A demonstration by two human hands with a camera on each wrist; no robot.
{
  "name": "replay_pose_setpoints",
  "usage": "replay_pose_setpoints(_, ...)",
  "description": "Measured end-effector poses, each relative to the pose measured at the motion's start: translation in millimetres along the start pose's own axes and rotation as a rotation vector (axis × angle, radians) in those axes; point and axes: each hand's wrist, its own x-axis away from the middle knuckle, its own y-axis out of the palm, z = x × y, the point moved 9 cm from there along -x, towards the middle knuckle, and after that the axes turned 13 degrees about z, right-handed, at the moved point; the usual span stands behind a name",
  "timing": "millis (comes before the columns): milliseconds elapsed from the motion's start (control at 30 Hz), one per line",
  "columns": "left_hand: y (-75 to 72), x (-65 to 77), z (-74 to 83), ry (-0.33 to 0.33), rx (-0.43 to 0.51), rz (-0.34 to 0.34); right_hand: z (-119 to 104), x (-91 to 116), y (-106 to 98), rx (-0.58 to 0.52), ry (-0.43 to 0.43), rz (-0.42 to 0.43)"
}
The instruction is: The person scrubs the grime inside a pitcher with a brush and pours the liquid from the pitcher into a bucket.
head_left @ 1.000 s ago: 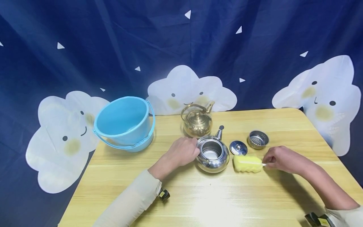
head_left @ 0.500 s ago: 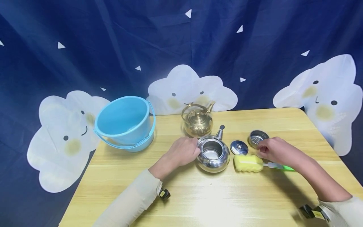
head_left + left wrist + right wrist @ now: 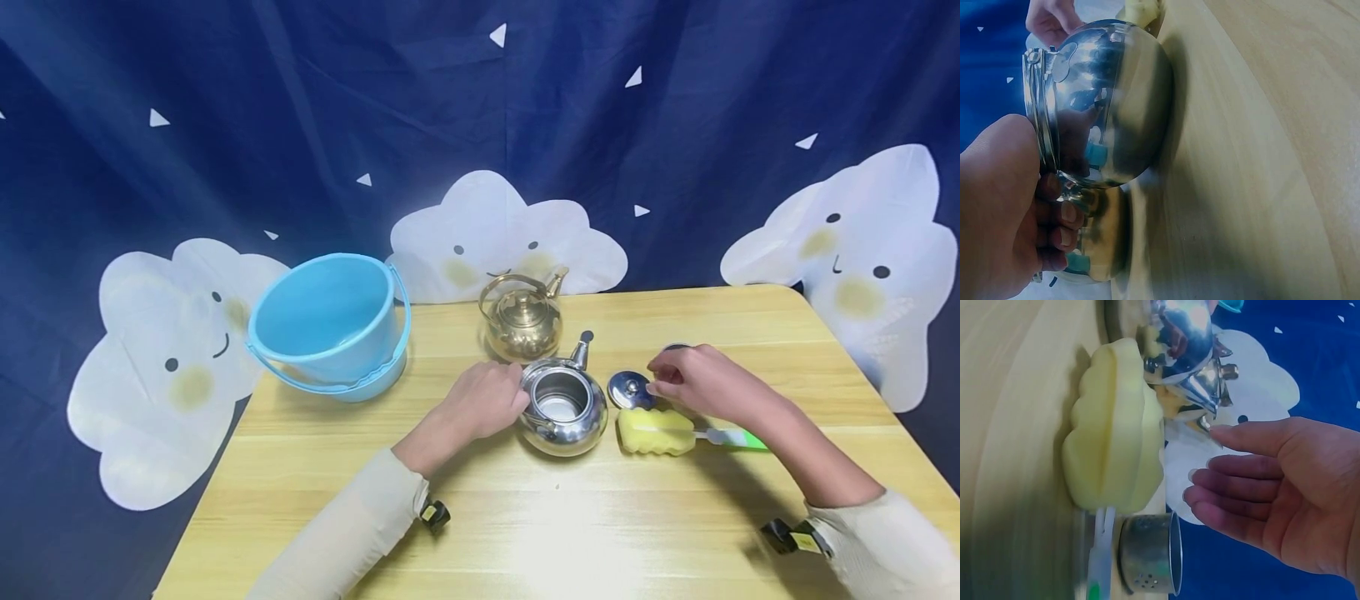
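Note:
A silver teapot (image 3: 577, 437) stands on the table without its lid, its spout pointing away. My left hand (image 3: 483, 400) grips its lowered handle; in the left wrist view the fingers (image 3: 1063, 215) curl at the handle beside the pot. My right hand (image 3: 712, 387) hovers by the small silver lid (image 3: 624, 390), holding nothing, with thumb and fingers apart in the right wrist view. Below that hand lies a yellow sponge brush (image 3: 654, 432) with a green-ended handle. The perforated metal strainer (image 3: 1147, 553) is mostly hidden behind the right hand in the head view.
A gold teapot (image 3: 525, 337) with its lid on stands just behind the silver one. The blue bucket (image 3: 375, 350) is at the back left of the wooden table (image 3: 420, 550). A dark blue curtain (image 3: 450, 83) with cloud pictures hangs behind.
My right hand has let go of the sponge brush's handle, leaving the brush on the table, and has moved up and left over the strainer toward the lid. The left hand stays put.

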Motion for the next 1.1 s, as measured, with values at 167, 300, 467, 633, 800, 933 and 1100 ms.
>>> replay_pose_setpoints(167,-1.3,0.2,0.2,0.002,-0.01,0.0,-6,-9,2,0.013,0.002,-0.004)
replay_pose_setpoints(300,-1.4,0.1,0.2,0.004,-0.011,0.005,-14,-16,2,0.012,-0.017,-0.001)
replay_pose_setpoints(467,-0.7,0.0,-0.3,0.007,-0.01,0.011,-21,-24,4,0.012,-0.038,0.026)
replay_pose_setpoints(633,-0.3,0.2,-1.0,0.003,-0.004,0.009,-19,-33,10,-0.028,-0.002,0.017)
replay_pose_setpoints(800,0.4,-0.1,-1.4,0.004,-0.011,0.014,-19,-44,14,-0.069,0.045,0.015)
replay_pose_setpoints(933,0.0,0.1,-1.1,0.002,-0.009,0.016,-16,-51,18,-0.086,0.1,0.0)
replay_pose_setpoints(1100,0.0,0.2,-1.1,-0.001,-0.006,0.011,-9,-56,26,-0.136,0.171,-0.03)
